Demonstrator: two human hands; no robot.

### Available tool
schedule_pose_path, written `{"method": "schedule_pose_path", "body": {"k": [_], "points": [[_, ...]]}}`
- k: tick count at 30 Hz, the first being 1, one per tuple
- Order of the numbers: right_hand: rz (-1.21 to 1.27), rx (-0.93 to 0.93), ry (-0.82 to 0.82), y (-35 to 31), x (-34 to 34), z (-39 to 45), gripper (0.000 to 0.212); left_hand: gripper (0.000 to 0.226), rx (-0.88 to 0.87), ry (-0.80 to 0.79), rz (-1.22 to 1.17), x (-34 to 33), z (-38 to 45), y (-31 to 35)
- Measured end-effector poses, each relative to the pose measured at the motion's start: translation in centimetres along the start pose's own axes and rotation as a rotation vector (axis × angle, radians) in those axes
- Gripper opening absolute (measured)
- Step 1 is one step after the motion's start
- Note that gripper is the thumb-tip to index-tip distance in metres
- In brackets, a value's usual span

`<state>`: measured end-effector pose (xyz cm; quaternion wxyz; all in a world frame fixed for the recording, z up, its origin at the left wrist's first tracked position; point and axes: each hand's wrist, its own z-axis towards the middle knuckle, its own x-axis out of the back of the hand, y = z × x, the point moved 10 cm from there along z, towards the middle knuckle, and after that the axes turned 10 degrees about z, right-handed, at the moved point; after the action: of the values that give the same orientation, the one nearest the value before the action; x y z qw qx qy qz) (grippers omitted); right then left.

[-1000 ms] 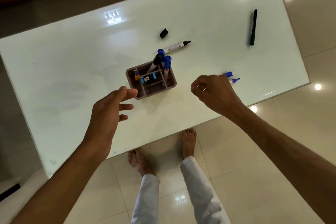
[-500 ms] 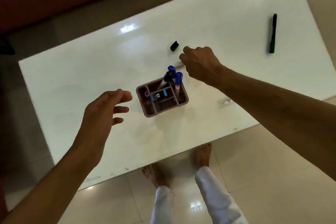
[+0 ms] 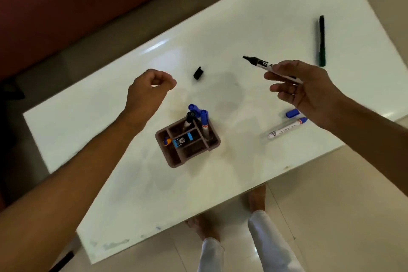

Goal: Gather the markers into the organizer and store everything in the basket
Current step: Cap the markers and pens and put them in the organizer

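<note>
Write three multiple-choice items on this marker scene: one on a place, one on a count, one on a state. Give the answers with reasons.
1. Where is the loose black cap?
A. On the table beside the left hand
B. In the organizer
C. On the floor

2. How many markers stand in the organizer?
A. One
B. Three
C. Five

3. The black marker in the right hand is
A. capped
B. uncapped
C. lying on the table

Answers: A, the cap lies on the white top by the fist; B, two blue caps and one black show; B, its bare tip shows.

Organizer [image 3: 187, 143] mid-table [image 3: 110, 183] (three markers [image 3: 204, 123] standing in it); loose cap [image 3: 198, 73] behind, uncapped marker [image 3: 287, 128] lying right.
</note>
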<state>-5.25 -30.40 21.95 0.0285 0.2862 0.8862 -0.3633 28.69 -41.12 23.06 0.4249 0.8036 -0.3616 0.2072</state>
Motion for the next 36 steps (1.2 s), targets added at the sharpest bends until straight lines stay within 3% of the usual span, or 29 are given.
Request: {"method": "schedule_pose_path", "body": {"k": [7, 11, 15, 22, 26, 36], "points": [[0.2, 0.014, -0.021, 0.1, 4.0, -1.7, 0.01, 0.062, -0.306, -0.106, 0.484, -7.7, 4.6, 6.4], [0.255, -0.012, -0.008, 0.5, 4.5, -2.2, 0.01, 0.039, -0.361, -0.043, 0.653, -9.6, 5.9, 5.9], [0.148, -0.008, 0.058, -0.3, 6.5, -2.4, 0.02, 0.019, -0.384, -0.025, 0.688, -10.7, 5.6, 5.8], [0.054, 0.005, -0.018, -0.9, 4.5, -3.2, 0.024, 0.017, -0.291, 0.004, 0.468, -9.0, 2.6, 6.8], [0.003, 0.005, -0.078, -0.2, 1.9, -4.3, 0.032, 0.017, -0.24, 0.046, 0.149, -6.2, -0.3, 8.3], [0.097, -0.038, -0.103, 3.9, -4.6, -8.3, 0.013, 0.025, -0.013, -0.22, -0.461, -3.3, -9.9, 1.6]]}}
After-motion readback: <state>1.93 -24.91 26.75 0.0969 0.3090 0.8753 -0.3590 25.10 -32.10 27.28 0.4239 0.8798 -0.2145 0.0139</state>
